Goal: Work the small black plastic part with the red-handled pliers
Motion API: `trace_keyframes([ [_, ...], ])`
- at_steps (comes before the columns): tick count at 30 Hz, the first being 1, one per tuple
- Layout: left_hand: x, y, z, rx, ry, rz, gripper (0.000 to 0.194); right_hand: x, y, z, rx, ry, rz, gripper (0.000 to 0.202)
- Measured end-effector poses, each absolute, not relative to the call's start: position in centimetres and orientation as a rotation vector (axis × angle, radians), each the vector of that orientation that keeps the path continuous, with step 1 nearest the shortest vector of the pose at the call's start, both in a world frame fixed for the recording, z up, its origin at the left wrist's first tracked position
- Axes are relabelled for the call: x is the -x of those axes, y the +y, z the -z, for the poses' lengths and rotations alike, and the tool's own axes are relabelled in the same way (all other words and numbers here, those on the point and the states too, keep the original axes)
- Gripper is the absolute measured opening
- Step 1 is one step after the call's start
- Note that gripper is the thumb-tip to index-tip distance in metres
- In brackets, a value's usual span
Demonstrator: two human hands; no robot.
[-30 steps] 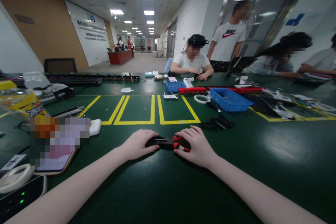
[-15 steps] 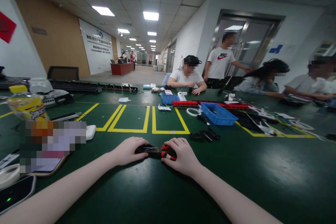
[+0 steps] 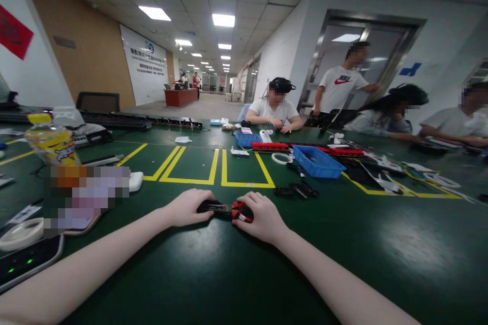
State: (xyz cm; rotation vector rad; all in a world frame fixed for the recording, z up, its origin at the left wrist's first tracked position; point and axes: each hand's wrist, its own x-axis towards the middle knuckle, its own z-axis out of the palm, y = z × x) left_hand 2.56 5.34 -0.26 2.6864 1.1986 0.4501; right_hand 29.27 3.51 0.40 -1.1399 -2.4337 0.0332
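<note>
My right hand (image 3: 262,217) is wrapped round the red and black handles of a pair of pliers (image 3: 239,213), whose dark jaws point left. A small black piece (image 3: 205,206) is in my left hand (image 3: 188,209), between thumb and fingers, with a metal strip showing at its right end. The jaws meet or overlap this end; whether they grip it I cannot make out. Both hands are low over the green table (image 3: 213,274), close together in the middle of the view.
Ahead lie several black parts (image 3: 297,190), a blue bin (image 3: 317,162), a white ring (image 3: 282,158) and yellow tape outlines (image 3: 247,185). At left are a phone (image 3: 86,221), a yellow-capped bottle (image 3: 51,142) and a white tape roll (image 3: 22,233). Other people sit across and at right.
The view has shifted slightly. My hands keep the same hold on the pliers and the black piece. The standing person at the back has leaned further right.
</note>
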Motion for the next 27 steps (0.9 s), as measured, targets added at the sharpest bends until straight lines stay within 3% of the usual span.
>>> trace_keyframes([
  [27,-2.19,5.83,0.33,-2.743,1.218,-0.394,0.037,-29.20,3.70,-0.28,1.032,-2.471,0.013,0.036],
])
